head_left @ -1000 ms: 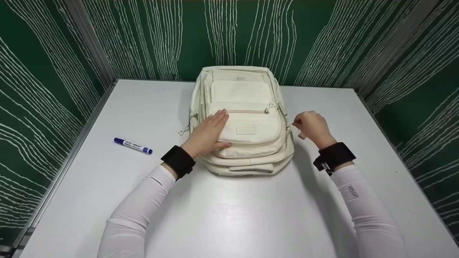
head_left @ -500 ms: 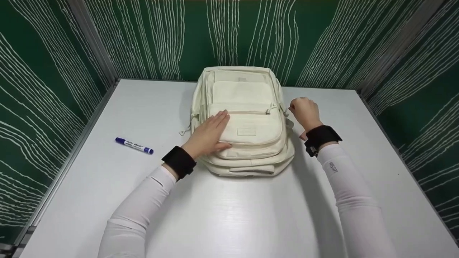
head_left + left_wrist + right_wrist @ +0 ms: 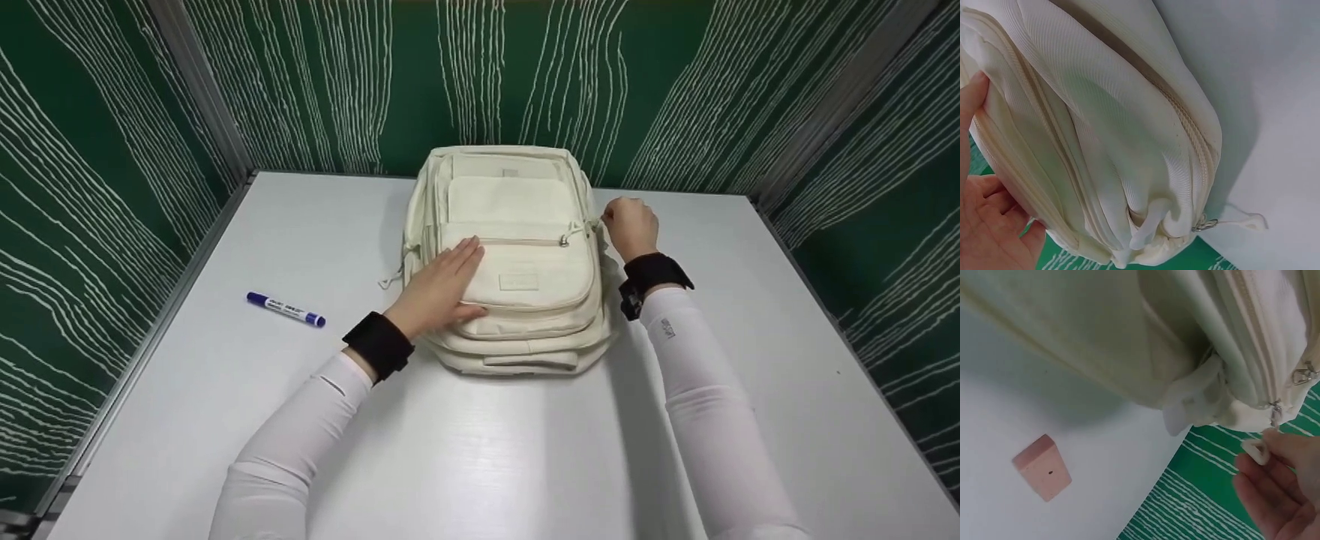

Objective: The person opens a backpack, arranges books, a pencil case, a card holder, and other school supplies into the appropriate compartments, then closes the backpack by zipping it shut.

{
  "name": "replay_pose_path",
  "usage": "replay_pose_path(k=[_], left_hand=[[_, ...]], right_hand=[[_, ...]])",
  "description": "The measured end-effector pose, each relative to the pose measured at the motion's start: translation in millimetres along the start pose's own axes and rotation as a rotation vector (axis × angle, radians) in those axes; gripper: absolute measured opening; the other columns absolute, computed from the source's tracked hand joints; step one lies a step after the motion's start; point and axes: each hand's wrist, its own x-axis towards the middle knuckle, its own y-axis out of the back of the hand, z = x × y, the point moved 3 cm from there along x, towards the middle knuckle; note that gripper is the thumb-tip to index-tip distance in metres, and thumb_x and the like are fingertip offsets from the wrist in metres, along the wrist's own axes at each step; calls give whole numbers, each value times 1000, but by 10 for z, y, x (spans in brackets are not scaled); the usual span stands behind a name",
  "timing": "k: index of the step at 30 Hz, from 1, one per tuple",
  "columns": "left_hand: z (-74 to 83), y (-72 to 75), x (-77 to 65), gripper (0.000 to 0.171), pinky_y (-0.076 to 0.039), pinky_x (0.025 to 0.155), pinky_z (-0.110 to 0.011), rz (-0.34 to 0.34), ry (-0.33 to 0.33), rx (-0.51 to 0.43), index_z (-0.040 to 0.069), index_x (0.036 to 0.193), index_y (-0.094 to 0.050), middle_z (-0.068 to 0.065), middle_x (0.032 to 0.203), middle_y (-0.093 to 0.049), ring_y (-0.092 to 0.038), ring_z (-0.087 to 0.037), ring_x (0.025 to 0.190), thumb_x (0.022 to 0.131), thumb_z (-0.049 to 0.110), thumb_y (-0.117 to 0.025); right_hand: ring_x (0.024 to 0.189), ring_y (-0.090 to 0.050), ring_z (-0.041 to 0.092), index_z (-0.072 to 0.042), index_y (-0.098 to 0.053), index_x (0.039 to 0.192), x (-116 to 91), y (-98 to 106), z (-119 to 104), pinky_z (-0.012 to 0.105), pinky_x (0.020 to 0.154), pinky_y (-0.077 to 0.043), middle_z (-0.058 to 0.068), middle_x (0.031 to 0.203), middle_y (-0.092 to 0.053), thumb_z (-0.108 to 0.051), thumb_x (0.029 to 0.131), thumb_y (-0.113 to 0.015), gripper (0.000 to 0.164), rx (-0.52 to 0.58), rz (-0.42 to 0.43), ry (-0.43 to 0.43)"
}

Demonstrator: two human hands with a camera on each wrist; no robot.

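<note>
A cream backpack (image 3: 521, 199) lies front side up on the white table (image 3: 480, 450). My left hand (image 3: 439, 289) rests on the left of its front pocket, fingers extended. In the left wrist view, its thumb (image 3: 974, 95) touches the pocket's edge. At the bag's right side, my right hand (image 3: 631, 225) pinches the pull cord of a zipper; the right wrist view shows the cream zipper pull (image 3: 1256, 451) at the fingertips, hanging from a metal slider (image 3: 1275, 413). The zipper beside this slider looks closed in that view.
A blue and white marker (image 3: 286, 309) lies left of the bag. A pink eraser-like block (image 3: 1044, 468) lies on the table to the right of the bag, hidden in the head view. Green walls (image 3: 525, 75) with white lines stand around the table.
My right hand has moved away from me along the bag's right side, drawing the zipper pull toward the bag's top. The left hand has stayed on the front pocket.
</note>
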Motion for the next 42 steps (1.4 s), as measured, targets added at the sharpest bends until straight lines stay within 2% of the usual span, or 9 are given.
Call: replay_pose_path(k=[7,13,24,31,35,38,42], left_hand=[[19,-6,-7,97,-15,134,-43,15,-24,-24,-2,162,-15,-18,173,-12,-13,-30,163,98,55,-60],[23,-14,-1,98,-13,134,-43,11,-16,-17,-1,163,-14,-18,173,-10,-12,-30,163,98,56,-60],[11,-34,-19,98,-13,134,-42,-3,-11,-25,-1,163,-13,-17,173,-9,-11,-29,163,98,57,-60],[-5,-41,-17,100,-12,134,-41,-8,-8,-26,1,163,-11,-16,174,-8,-10,-28,163,98,58,-59],[-18,-22,-22,99,-13,134,-43,3,-12,-35,0,163,-12,-16,173,-9,-11,-29,163,97,56,-61],[-19,-8,-21,99,-14,134,-43,11,-11,-35,0,163,-13,-17,173,-11,-12,-30,163,97,56,-62],[-13,-15,-18,99,-14,134,-43,2,-1,-38,1,163,-12,-16,174,-10,-11,-29,163,97,56,-61]], right_hand=[[96,-71,48,7,-76,100,-10,-56,44,61,85,-58,29,104,-75,-3,101,-58,21,68,108,-55],[97,-71,48,7,-76,99,-24,-61,86,61,84,-57,28,104,-76,-3,100,-56,22,94,131,-74],[91,-71,48,7,-75,99,-98,-92,153,61,82,-57,29,102,-75,0,99,-58,18,37,78,39],[103,-70,48,6,-72,118,-138,-77,126,61,89,-56,29,119,-72,0,97,-62,24,10,-14,66],[105,-70,47,4,-73,119,-166,-71,76,60,90,-56,28,119,-73,-4,98,-65,24,46,-69,159],[102,-71,44,1,-75,114,-203,-63,39,59,89,-57,24,113,-76,-6,98,-66,20,75,-73,250],[101,-73,42,-4,-76,114,-247,-67,21,58,88,-57,20,112,-77,-5,96,-69,19,95,-78,313]])
